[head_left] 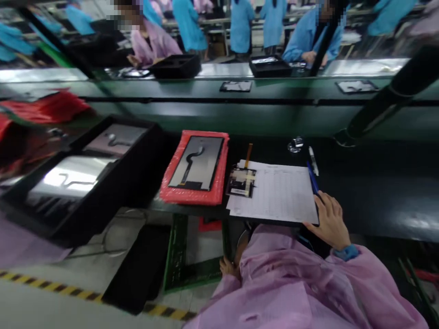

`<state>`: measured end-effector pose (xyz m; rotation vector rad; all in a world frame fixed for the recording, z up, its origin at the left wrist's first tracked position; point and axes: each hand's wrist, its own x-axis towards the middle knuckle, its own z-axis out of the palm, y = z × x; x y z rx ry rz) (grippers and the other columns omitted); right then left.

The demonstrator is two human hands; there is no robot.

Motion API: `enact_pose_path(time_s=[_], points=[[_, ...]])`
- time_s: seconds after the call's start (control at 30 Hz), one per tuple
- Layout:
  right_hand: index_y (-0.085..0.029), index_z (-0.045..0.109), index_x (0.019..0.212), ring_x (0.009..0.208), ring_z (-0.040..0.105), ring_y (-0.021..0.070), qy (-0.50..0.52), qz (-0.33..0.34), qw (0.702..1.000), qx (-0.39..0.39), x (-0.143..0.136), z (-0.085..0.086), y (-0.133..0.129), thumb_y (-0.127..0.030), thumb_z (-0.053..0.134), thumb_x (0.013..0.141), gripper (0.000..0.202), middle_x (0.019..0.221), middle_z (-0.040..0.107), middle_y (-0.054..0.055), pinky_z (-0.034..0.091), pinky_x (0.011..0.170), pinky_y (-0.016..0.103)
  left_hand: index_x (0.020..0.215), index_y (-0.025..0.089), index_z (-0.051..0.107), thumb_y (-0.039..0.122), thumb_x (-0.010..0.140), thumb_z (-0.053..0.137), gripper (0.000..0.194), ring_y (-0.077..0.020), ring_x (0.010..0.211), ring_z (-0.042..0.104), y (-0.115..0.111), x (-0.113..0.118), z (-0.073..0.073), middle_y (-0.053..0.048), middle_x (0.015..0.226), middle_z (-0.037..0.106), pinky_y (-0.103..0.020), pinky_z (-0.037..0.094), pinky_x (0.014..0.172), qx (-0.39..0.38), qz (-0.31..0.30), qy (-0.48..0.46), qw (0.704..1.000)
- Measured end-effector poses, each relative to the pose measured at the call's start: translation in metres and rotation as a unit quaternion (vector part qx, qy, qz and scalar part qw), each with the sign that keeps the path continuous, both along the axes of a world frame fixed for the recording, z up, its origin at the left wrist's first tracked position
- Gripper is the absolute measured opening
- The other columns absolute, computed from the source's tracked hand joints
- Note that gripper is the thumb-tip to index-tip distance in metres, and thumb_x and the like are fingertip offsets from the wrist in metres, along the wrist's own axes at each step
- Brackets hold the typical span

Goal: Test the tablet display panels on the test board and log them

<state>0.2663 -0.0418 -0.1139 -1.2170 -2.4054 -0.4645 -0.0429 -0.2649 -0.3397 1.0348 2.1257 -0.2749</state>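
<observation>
Pink smock (274, 292) nearest the camera, blue band (347, 252) at right wrist. Left hand (229, 268) low beside the lap, below worktop level, fingers curled; impossible to tell whether clamped on anything. Just left of it, green frame (175, 256); further left, black tray (140, 267) and yellow-and-black floor tape (51, 284).

Right hand (327, 219) at near edge of dark worktop (387, 192), thumb and fingers apart. Thumb at lower right corner of printed sheets (286, 192), lying flat at worktop's near edge; fingertips by lower end of blue pen (312, 179), contact too fine to tell. On left edge of sheets, small dark module (242, 182), orange flex strip (248, 153) pointing away. Left of that, red bubble wrap (166, 189) with display panel (206, 160) on top, dark ribbon cable (188, 167) curved across it. Well left, black box (142, 157) holding more panels (70, 176).

Further back, white marker (313, 161) beside the pen, then shiny crumpled piece (295, 144), kind unclear. Far left, red wrap pile (48, 107).

Across the greenish strip (219, 116), flat panel (236, 86), second black box (176, 66), co-workers in pink and blue coats, blurred.
</observation>
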Motion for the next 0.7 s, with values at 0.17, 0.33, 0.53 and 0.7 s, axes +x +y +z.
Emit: enact_pose_path(time_s=[0.17,0.33,0.53,0.7], points=[[-0.006,0.023,0.161,0.14,0.041,0.0417,-0.008,-0.015,1.0,-0.012,-0.001,0.002,-0.002,-0.065,0.041,0.097,0.088,0.153,0.042,0.028,0.037,0.114,0.058,0.137,0.025,0.06,0.04,0.098,0.065,0.042,-0.0284,0.133,0.056,0.057,0.024,-0.024,-0.011,0.148,0.055,-0.05,0.05,0.11,0.028,-0.082,0.009,0.996],[-0.005,0.022,0.162,0.143,0.038,0.0409,0.001,-0.012,1.0,-0.023,-0.001,0.002,-0.002,-0.066,0.043,0.096,0.093,0.154,0.042,0.028,0.036,0.115,0.057,0.147,0.026,0.052,0.053,0.099,0.057,0.055,-0.0308,0.142,0.05,0.074,0.038,-0.032,-0.013,0.155,0.05,-0.054,0.041,0.118,-0.008,-0.121,0.032,0.992],[-0.005,0.037,0.155,0.144,0.037,0.0409,0.017,-0.027,0.999,-0.044,-0.001,0.004,-0.004,-0.066,0.048,0.093,0.088,0.154,0.042,0.028,0.039,0.113,0.056,0.155,0.023,0.045,0.055,0.097,0.036,0.067,-0.0304,0.152,0.04,0.069,0.039,-0.023,-0.017,0.164,0.042,-0.042,0.036,0.122,-0.052,-0.154,0.06,0.985],[-0.006,0.048,0.148,0.149,0.034,0.0407,0.036,-0.03,0.995,-0.085,0.001,0.004,-0.005,-0.063,0.057,0.09,0.082,0.156,0.039,0.029,0.045,0.111,0.051,0.146,0.037,0.054,0.049,0.097,0.027,0.058,-0.0292,0.15,0.045,0.073,0.045,-0.02,-0.008,0.157,0.052,-0.048,0.036,0.121,-0.05,-0.161,0.091,0.982]])
